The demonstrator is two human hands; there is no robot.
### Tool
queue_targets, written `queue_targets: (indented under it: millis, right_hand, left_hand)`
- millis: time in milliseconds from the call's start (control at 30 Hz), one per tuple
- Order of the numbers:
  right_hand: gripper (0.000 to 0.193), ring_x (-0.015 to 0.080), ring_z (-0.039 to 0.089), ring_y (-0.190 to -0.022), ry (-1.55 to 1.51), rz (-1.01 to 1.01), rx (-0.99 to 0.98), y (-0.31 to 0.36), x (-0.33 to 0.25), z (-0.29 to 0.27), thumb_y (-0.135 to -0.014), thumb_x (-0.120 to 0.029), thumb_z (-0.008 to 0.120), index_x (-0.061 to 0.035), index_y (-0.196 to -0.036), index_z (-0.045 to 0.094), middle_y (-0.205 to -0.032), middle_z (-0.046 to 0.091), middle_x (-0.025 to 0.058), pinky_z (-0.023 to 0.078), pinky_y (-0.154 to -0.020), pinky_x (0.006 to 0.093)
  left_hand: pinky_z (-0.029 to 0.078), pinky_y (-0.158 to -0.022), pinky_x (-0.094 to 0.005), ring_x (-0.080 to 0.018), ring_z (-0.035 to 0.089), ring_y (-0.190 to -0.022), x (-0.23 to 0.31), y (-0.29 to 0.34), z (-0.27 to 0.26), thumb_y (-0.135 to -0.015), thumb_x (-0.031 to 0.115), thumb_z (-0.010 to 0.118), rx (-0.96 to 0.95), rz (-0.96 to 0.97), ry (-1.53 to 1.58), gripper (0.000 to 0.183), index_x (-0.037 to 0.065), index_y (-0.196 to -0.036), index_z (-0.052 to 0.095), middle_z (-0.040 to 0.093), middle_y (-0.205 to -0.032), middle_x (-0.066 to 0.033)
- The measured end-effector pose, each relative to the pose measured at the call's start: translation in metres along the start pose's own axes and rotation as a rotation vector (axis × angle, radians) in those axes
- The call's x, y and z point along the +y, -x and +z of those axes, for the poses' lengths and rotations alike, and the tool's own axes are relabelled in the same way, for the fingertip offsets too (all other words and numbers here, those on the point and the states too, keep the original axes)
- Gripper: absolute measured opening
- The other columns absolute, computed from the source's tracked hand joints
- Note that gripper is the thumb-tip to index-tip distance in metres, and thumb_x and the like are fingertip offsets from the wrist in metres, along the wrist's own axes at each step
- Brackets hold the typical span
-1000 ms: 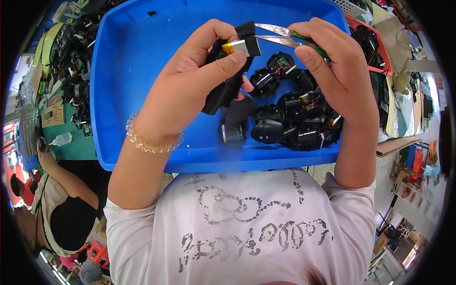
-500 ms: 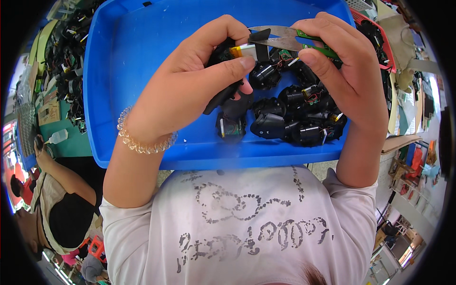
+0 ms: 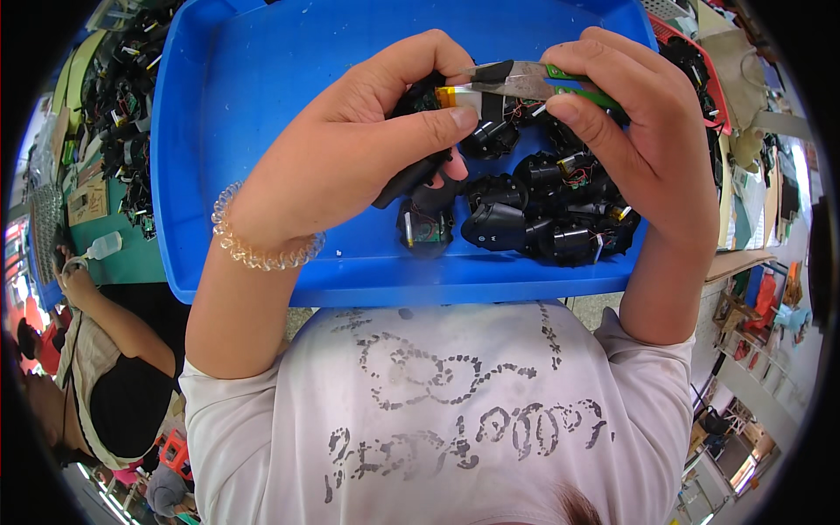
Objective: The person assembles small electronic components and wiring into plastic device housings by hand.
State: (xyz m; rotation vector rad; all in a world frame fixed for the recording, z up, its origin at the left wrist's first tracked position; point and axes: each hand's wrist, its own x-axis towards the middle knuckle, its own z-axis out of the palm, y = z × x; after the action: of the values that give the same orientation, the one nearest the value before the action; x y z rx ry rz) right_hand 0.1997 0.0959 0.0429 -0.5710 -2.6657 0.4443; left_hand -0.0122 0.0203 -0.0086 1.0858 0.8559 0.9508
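Observation:
My left hand (image 3: 341, 162) is wrapped round a black plastic housing (image 3: 404, 181), partly hidden by my fingers. A silver battery with a yellow end (image 3: 458, 96) shows beneath my thumb. From beside it stick out black strips (image 3: 492, 107). In my right hand (image 3: 652, 131) is a pair of green-handled snips (image 3: 528, 80), gripped between thumb and fingers. Its metal blades are nearly together across the upper black strip, close to my left fingertips. Whether the strip is cut through, I cannot tell.
Under my hands lies a blue tray (image 3: 262, 284) with several black plastic housings (image 3: 494, 226) at its right. More black parts (image 3: 122, 114) are heaped at the left. A red basket (image 3: 713, 79) stands at the right. Another person's arm (image 3: 122, 319) is at far left, near a small bottle (image 3: 105, 246).
The snips' blades have come together on the upper black strip; before, they were spread apart around it. Both hands have shifted only slightly.

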Motion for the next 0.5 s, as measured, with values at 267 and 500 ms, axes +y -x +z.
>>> queue_targets:
  millis: [267,500]
  right_hand:
    - [0.02,0.0235,0.055,-0.072,0.031,0.017,0.053,0.0,0.003,-0.006,-0.083,-0.011,0.062,0.0051,-0.094,0.059,-0.081,0.059,0.0128,0.042,-0.067,0.0283]
    - [0.032,0.0059,0.048,-0.07,-0.525,0.076,0.51,0.088,0.142,-0.072,-0.094,-0.028,0.051,0.0022,-0.1,0.056,-0.078,0.053,0.0017,0.038,-0.064,0.0182]
  left_hand:
    - [0.051,-0.064,-0.0255,-0.0128,0.062,-0.073,0.003,-0.003,-0.002,-0.091,0.013,0.052,0.055,-0.014,-0.02,0.015,0.006,-0.104,0.048,0.058,-0.111,-0.0126]
    - [0.052,-0.064,-0.0285,-0.016,0.062,-0.073,0.006,-0.003,0.005,-0.091,0.013,0.051,0.051,0.002,0.066,0.016,0.007,-0.104,0.044,0.054,-0.116,-0.0215]
